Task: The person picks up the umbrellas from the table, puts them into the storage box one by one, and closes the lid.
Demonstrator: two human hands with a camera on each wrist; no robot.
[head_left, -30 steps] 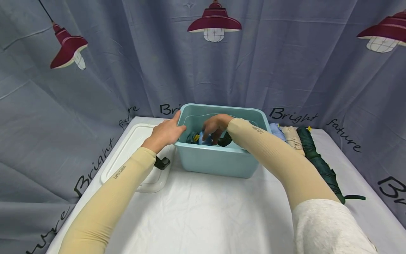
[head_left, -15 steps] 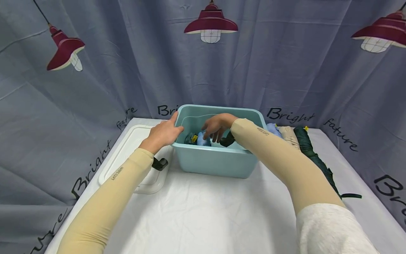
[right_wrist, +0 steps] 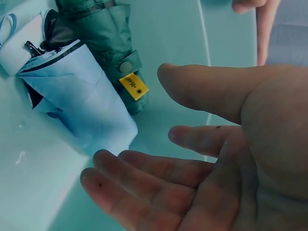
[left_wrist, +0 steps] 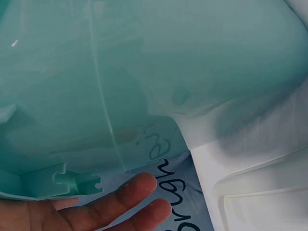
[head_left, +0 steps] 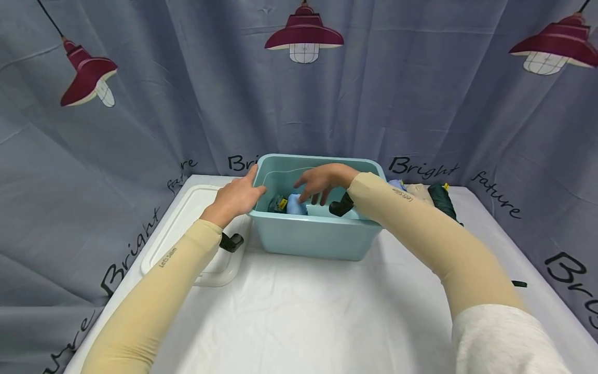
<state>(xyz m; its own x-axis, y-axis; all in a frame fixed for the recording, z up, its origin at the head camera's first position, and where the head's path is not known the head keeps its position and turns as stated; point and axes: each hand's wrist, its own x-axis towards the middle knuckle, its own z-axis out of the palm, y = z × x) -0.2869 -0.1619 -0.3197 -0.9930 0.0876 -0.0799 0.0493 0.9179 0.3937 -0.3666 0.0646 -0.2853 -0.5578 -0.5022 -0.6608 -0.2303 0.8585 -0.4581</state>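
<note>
A light teal storage bin (head_left: 317,236) stands at the back of the table. My left hand (head_left: 235,197) holds its left rim, thumb inside and fingers outside; in the left wrist view those fingers (left_wrist: 139,190) lie beyond the bin's wall. Inside, on the left, lie a folded dark green umbrella (right_wrist: 103,36) with a yellow tag and a folded light blue umbrella (right_wrist: 84,91) with a pale handle. Over the bin, my right hand (head_left: 322,181) has its fingers spread and relaxed, holding nothing. Its fingertips hang close to the blue umbrella's end.
A whitish lid (head_left: 191,208) lies flat left of the bin, partly under my left arm. Right of it are more folded umbrellas, one blue (head_left: 397,184), one beige (head_left: 419,192) and one dark green (head_left: 441,200), partly hidden by my right arm. A printed curtain (head_left: 289,104) hangs behind.
My right hand has let go of the blue umbrella and moved up and right off it; its fingers have opened out. The left hand keeps its place on the rim.
</note>
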